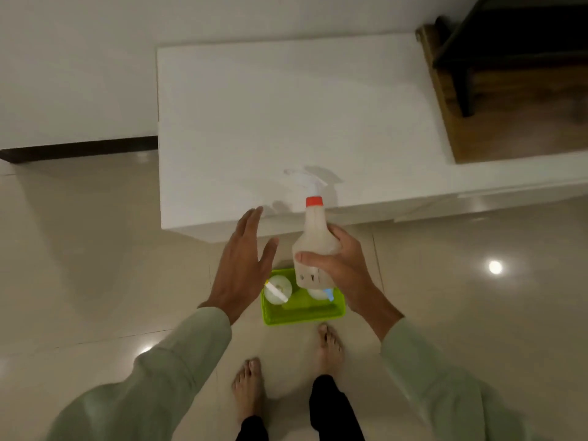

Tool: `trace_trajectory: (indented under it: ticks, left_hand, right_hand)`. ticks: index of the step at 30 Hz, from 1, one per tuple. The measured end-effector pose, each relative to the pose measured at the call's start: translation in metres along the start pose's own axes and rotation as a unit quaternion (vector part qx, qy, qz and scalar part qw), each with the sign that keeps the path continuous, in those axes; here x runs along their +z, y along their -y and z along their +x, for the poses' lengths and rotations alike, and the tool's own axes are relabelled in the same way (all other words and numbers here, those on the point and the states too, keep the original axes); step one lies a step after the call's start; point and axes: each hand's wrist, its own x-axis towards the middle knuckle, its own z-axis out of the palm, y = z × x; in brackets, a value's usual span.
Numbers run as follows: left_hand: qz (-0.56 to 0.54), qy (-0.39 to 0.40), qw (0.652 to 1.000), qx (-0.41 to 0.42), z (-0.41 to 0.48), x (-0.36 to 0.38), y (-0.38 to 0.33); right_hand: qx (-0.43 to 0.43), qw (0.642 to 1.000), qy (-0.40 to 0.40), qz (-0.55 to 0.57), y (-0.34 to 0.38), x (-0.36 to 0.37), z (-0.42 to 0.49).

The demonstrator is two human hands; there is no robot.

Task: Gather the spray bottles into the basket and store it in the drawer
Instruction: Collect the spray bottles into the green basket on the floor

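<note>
My right hand [342, 265] grips a translucent white spray bottle [313, 240] with a red collar and a white trigger head, held upright above the green basket [302, 315]. The basket stands on the floor just in front of my bare feet. Two spray bottles are inside it, seen from above: one with a white top [278, 289] at the left, one with a blue nozzle [324, 294] at the right, partly hidden by the held bottle. My left hand [243, 267] hovers flat to the left of the held bottle, fingers spread, holding nothing.
A low white cabinet [286, 122] fills the middle, its front edge just beyond my hands. A wooden surface [509, 122] and dark furniture lie at the right. Glossy beige floor tiles [95, 265] surround the basket.
</note>
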Motion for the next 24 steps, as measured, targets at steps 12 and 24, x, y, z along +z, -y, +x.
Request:
trace_trajectory:
  ticks: [12, 24]
  left_hand:
    - [0.019, 0.098, 0.994, -0.042, -0.091, 0.093, 0.108]
    - [0.059, 0.082, 0.994, -0.051, -0.083, 0.184, 0.204]
  right_hand:
    - [0.006, 0.992, -0.119, -0.03, -0.203, 0.039, -0.025]
    - [-0.144, 0.961, -0.186, -0.146, -0.344, 0.069, 0.037]
